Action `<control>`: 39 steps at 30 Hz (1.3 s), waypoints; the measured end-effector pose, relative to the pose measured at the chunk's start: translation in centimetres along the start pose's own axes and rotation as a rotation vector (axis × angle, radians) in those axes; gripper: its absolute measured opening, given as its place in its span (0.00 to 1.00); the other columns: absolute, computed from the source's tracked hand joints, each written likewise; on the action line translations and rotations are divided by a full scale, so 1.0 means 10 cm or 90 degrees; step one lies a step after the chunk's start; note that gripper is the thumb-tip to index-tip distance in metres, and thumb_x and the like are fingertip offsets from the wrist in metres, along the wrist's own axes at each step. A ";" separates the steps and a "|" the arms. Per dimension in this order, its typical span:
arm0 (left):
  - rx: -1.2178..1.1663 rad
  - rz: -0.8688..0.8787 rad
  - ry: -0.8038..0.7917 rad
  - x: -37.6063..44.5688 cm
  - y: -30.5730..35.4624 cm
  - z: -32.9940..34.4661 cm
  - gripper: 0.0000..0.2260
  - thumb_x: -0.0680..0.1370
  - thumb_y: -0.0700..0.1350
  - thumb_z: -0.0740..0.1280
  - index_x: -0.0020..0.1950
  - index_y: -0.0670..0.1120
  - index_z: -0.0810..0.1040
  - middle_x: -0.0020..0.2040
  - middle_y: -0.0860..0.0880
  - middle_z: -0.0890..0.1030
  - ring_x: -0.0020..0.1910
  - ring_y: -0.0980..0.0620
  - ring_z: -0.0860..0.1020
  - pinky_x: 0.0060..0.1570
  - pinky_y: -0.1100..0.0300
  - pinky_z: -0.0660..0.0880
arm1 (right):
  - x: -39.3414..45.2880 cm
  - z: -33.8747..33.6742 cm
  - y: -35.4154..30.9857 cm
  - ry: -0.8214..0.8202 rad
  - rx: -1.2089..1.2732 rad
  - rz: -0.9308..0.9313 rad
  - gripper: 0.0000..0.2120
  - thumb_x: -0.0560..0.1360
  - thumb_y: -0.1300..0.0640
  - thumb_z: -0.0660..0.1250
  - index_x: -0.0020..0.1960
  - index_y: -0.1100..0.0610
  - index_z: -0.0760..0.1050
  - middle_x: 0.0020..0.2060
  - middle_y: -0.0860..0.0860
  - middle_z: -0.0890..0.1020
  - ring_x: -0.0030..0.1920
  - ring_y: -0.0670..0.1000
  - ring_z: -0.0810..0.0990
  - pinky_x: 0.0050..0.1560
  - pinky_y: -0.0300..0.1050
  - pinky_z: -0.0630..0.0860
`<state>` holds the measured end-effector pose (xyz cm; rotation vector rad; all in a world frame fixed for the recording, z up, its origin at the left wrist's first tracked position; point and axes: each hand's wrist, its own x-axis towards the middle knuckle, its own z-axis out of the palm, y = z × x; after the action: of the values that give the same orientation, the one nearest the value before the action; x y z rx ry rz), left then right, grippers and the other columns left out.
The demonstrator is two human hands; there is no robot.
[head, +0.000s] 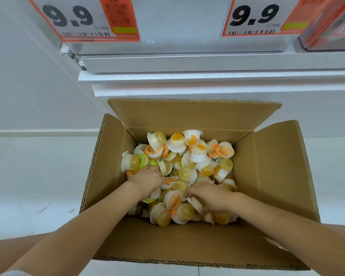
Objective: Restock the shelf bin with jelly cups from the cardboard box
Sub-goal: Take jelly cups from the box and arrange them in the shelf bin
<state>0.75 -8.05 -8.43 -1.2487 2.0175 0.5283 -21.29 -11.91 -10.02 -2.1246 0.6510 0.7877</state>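
The cardboard box [199, 238] is set on the floor [38, 176], flaps folded outward, just before the foot of the shelf [187, 62]. Jelly cups [187, 166] are heaped inside it. Two price tags [82, 18] are hung along the shelf edge above, one left, one right.

Two orange price tags on the shelf edge, left one [82, 18] and right one [255, 16], both read "9.9"; smaller print's too blurry.

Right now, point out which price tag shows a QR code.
The left price tag: its orange side panel carries a QR code. The right price tag shows only the 9.9 and a barcode.
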 end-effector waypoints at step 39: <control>-0.979 0.097 0.246 -1.61 0.10 -1.32 0.23 0.69 0.33 0.75 0.61 0.48 0.76 0.57 0.51 0.80 0.53 0.51 0.80 0.57 0.52 0.77 | -1.51 -1.60 -0.77 0.271 0.358 -0.159 0.22 0.68 0.59 0.76 0.58 0.45 0.75 0.59 0.45 0.78 0.61 0.45 0.76 0.63 0.40 0.72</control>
<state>-0.02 -6.44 12.31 -2.0838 1.8520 2.3126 -21.33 -17.28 12.64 -1.7973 0.7045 -0.0059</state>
